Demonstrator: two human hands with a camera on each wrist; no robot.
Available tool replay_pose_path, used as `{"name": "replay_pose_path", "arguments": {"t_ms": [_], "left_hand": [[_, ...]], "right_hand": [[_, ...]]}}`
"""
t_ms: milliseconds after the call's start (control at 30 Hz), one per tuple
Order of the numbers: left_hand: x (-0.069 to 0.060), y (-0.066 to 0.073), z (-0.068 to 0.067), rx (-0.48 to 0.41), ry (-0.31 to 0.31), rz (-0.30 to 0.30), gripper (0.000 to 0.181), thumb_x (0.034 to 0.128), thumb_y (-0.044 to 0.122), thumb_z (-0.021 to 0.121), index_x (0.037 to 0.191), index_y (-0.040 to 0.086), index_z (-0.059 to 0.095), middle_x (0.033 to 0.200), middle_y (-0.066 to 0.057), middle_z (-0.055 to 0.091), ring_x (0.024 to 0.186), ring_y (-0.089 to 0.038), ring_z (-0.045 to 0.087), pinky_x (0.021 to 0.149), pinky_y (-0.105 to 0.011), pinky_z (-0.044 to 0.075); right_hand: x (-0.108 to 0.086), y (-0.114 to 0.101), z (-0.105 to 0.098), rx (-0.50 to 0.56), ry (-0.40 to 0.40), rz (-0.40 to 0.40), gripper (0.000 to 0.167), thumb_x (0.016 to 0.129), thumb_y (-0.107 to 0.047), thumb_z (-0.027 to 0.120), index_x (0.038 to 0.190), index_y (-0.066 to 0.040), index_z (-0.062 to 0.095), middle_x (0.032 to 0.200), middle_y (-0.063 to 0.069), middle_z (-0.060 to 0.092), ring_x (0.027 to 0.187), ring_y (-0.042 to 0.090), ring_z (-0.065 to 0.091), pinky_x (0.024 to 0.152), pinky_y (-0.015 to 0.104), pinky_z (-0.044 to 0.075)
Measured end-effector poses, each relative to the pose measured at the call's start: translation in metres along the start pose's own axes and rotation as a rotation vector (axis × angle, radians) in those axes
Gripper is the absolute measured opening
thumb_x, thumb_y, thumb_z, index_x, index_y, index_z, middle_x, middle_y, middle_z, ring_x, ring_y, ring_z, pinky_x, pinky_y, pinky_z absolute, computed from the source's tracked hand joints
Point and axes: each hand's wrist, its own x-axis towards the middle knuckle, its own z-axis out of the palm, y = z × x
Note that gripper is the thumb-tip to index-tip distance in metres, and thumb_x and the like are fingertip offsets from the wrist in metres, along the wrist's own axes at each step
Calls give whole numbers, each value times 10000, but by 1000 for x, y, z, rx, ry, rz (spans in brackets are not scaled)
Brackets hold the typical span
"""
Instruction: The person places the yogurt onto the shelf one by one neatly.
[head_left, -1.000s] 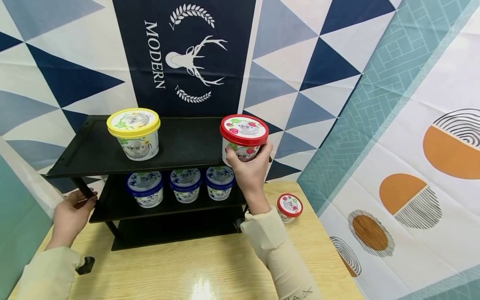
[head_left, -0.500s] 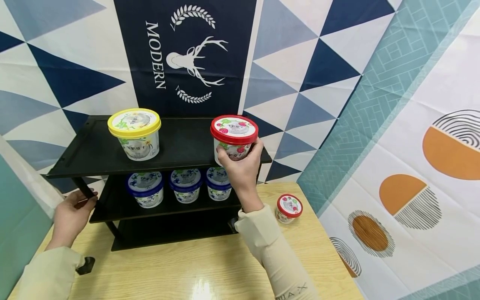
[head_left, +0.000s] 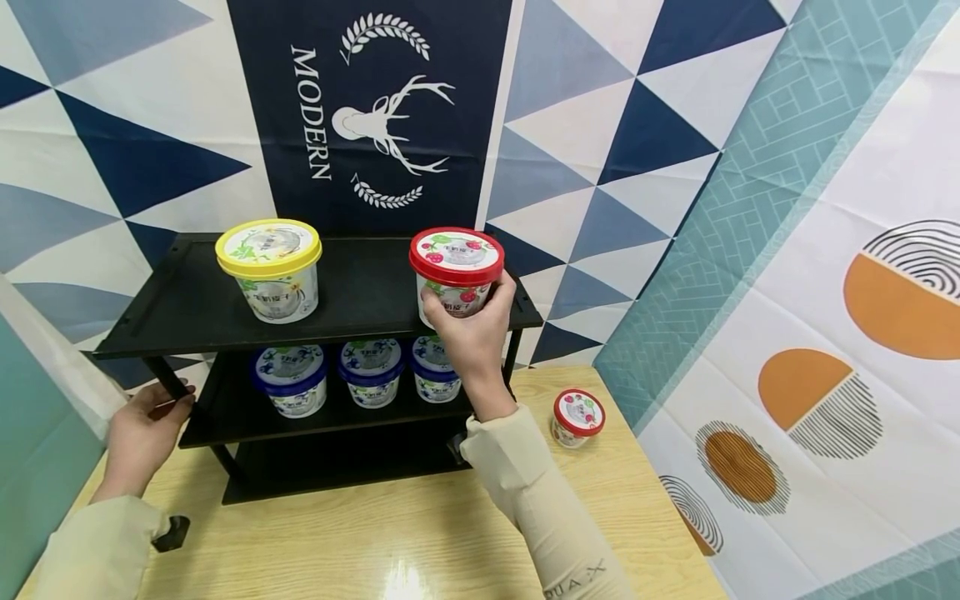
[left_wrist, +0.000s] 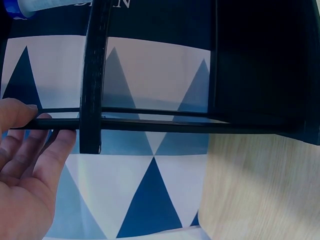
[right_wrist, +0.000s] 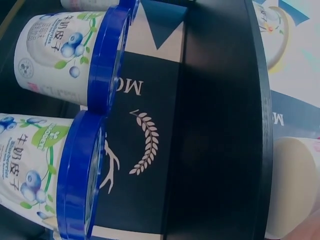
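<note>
My right hand [head_left: 477, 337] grips a white tub with a red lid [head_left: 456, 258], upright at the right part of the top shelf. Its pale base shows at the right edge of the right wrist view; whether it touches the shelf I cannot tell. On the left of that shelf stands a yellow-lidded tub [head_left: 272, 275]. With thumb and fingers, my left hand [head_left: 142, 429] holds a black post [left_wrist: 57, 123] of the shelf rack [head_left: 360, 283]. Blue-lidded blueberry tubs [head_left: 371, 371] stand in a row on the middle shelf; my right hand partly covers the rightmost.
Another red-lidded tub [head_left: 577, 417] stands on the wooden table [head_left: 352, 542], right of the rack. Patterned wall cloth [head_left: 592, 150] hangs close behind the rack and along the right side. The bottom shelf [head_left: 345, 462] sits low over the table.
My right hand has shifted left with the red-lidded tub, from the shelf's right end further inward. The left hand has stayed on the post.
</note>
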Motion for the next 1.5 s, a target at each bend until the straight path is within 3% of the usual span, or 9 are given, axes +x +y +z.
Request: {"name": "replay_pose_path", "arguments": {"t_ms": [600,1500], "left_hand": [[1,0,0,8,-4,0,424,958,278,499,1216,-57,534,867,398,379,739,268,392,571,-47,408],[-3,1,-1,-7,3,20,403,959,253,499,1201,-68,530,869,394,388,753,267,390,584,-25,403]], "right_hand": [[4,-9,20,-23,-56,55,745,751,-262,770,1322,-100,320,1285,43,437,1128,154,472,899,325,506],[7,-21,44,-195,-130,202,792,724,-364,789,1325,-113,339,1255,35,466,1095,163,507,925,340,494]]}}
